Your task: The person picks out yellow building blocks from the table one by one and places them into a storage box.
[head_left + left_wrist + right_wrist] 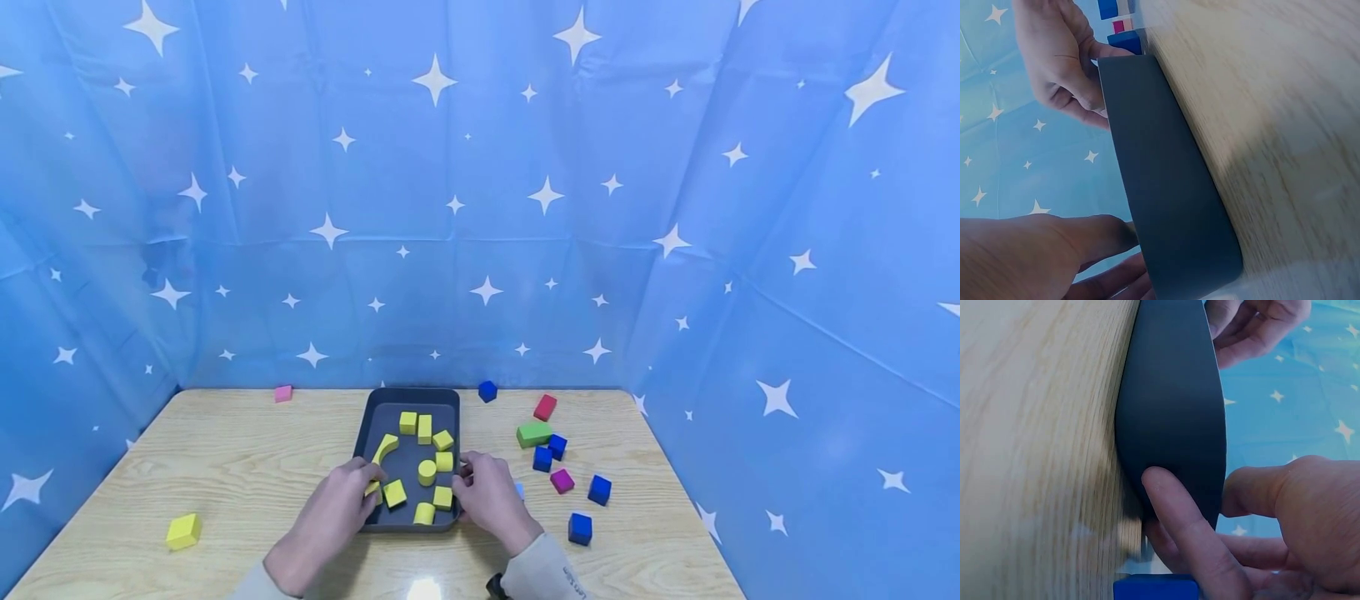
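A dark grey rectangular tray point(414, 529) lies on the wooden table, holding several yellow blocks, among them cubes, cylinders and a curved arch point(386, 447). My left hand point(337, 502) grips the tray's left side near its front corner. One yellow block there is partly covered by the fingers. On the opposite side, my right hand point(491, 493) pinches the right wall. In the right wrist view, its index finger point(1179, 512) lies along the wall's outside and the thumb point(1254, 490) is at the rim. The tray's outer wall point(1160, 169) fills the middle of the left wrist view.
Right of the tray lie several blue blocks point(580, 529), a green block point(534, 434), a red block point(545, 407) and a magenta block point(562, 481). A yellow block point(183, 531) sits at left, and a pink block point(282, 393) near the back edge. A starry blue curtain point(405, 183) surrounds the table.
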Motion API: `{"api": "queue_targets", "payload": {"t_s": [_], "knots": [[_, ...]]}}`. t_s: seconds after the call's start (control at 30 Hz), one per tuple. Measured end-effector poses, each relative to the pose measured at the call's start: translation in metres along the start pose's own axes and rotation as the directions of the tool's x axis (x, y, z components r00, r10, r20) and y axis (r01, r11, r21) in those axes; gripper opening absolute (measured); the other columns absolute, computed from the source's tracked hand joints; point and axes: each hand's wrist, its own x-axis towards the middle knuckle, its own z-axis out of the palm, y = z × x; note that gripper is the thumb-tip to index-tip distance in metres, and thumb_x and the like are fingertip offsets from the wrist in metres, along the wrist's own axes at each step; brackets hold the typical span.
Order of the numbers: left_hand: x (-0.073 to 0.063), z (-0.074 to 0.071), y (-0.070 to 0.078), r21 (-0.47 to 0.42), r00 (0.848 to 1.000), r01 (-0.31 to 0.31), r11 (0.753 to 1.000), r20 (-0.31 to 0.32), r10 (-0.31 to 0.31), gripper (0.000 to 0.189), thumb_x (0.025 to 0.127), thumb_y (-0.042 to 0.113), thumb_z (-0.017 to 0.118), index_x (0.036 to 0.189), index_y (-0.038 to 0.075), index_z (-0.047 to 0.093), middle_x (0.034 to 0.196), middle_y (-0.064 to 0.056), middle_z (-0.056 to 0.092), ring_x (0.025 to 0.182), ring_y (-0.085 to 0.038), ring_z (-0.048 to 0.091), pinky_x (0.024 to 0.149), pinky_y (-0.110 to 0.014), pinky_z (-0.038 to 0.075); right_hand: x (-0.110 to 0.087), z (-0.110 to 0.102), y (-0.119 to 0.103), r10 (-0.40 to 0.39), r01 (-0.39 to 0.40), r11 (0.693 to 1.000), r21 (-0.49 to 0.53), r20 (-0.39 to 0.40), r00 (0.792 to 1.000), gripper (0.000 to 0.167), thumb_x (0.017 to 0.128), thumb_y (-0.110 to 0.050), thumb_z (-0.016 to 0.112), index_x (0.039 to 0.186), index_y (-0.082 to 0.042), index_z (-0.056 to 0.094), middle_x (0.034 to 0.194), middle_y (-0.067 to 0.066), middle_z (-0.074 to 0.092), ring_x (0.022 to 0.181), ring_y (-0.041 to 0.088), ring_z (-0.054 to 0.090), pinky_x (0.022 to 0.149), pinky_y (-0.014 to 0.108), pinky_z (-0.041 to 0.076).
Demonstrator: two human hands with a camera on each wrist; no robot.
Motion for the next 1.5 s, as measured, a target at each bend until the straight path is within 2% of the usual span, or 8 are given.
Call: {"api": "queue_targets", "payload": {"t_s": [0.33, 0.53, 0.63, 0.77, 1.03, 1.23, 1.5], "knots": [[-0.002, -0.006, -0.003, 0.04, 1.0, 0.011, 0.999, -0.026, -0.01, 0.016, 0.095, 0.001, 0.092, 0.108, 0.011, 0.089, 0.106, -0.008, 0.082, 0.095, -0.016, 0.076, 0.076, -0.032, 0.069, 0.0, 0.0, 0.001, -0.009, 0.009, 1.0, -0.007, -0.001, 1.0, 0.046, 0.111, -0.007, 0.075, 0.154, 0.009, 0.068, 0.119, 0.016, 0.079, 0.09, 0.018, 0.078, 0.057, 0.027, 0.067], [-0.006, -0.015, -0.009, 0.058, 0.998, 0.048, 0.997, -0.048, -0.045, 0.015, 0.099, 0.007, 0.091, 0.113, 0.011, 0.089, 0.115, -0.011, 0.083, 0.106, -0.025, 0.08, 0.086, -0.045, 0.073, 0.0, 0.0, 0.002, -0.008, 0.008, 1.0, -0.007, 0.002, 1.0, 0.047, 0.111, -0.007, 0.075, 0.154, 0.008, 0.067, 0.119, 0.016, 0.079, 0.09, 0.018, 0.077, 0.057, 0.027, 0.067], [-0.008, -0.02, -0.016, 0.07, 0.996, 0.062, 0.996, -0.064, -0.058, 0.016, 0.099, 0.009, 0.091, 0.115, 0.011, 0.089, 0.12, -0.014, 0.084, 0.102, -0.026, 0.079, 0.08, -0.043, 0.072, 0.0, 0.0, 0.002, -0.007, 0.007, 1.0, -0.005, 0.004, 1.0, 0.047, 0.111, -0.006, 0.075, 0.154, 0.009, 0.067, 0.12, 0.017, 0.079, 0.091, 0.018, 0.078, 0.057, 0.027, 0.068], [-0.011, -0.028, -0.028, 0.088, 0.993, 0.076, 0.993, -0.096, -0.068, 0.02, 0.097, 0.008, 0.091, 0.116, 0.01, 0.088, 0.124, -0.018, 0.084, 0.1, -0.03, 0.08, 0.072, -0.042, 0.07, 0.001, 0.0, 0.001, -0.007, 0.007, 1.0, -0.001, 0.006, 1.0, 0.047, 0.111, -0.006, 0.074, 0.154, 0.009, 0.067, 0.12, 0.017, 0.079, 0.091, 0.019, 0.078, 0.057, 0.027, 0.068], [-0.023, -0.044, -0.059, 0.101, 0.987, 0.124, 0.987, -0.117, -0.112, 0.026, 0.097, 0.01, 0.091, 0.122, 0.007, 0.086, 0.128, -0.023, 0.083, 0.104, -0.043, 0.083, 0.077, -0.056, 0.072, 0.0, 0.0, 0.001, -0.004, 0.004, 1.0, -0.004, 0.002, 1.0, 0.046, 0.111, -0.007, 0.074, 0.154, 0.008, 0.068, 0.119, 0.016, 0.079, 0.092, 0.019, 0.078, 0.057, 0.026, 0.067], [-0.035, -0.055, -0.084, 0.107, 0.979, 0.192, 0.976, -0.085, -0.183, 0.027, 0.101, 0.013, 0.087, 0.126, 0.003, 0.085, 0.131, -0.029, 0.079, 0.108, -0.05, 0.081, 0.083, -0.063, 0.071, 0.0, 0.0, 0.001, 0.004, -0.004, 1.0, 0.002, 0.005, 1.0, 0.046, 0.111, -0.006, 0.074, 0.155, 0.008, 0.067, 0.119, 0.016, 0.079, 0.094, 0.02, 0.079, 0.057, 0.027, 0.068], [-0.049, -0.066, -0.115, 0.117, 0.97, 0.243, 0.963, -0.039, -0.24, 0.026, 0.101, 0.01, 0.086, 0.123, -0.002, 0.083, 0.123, -0.033, 0.078, 0.097, -0.043, 0.08, 0.073, -0.055, 0.068, -0.001, 0.0, 0.001, -0.003, 0.003, 1.0, -0.004, -0.001, 1.0, 0.045, 0.111, -0.006, 0.075, 0.153, 0.008, 0.068, 0.119, 0.017, 0.08, 0.094, 0.02, 0.079, 0.057, 0.026, 0.067]]}}
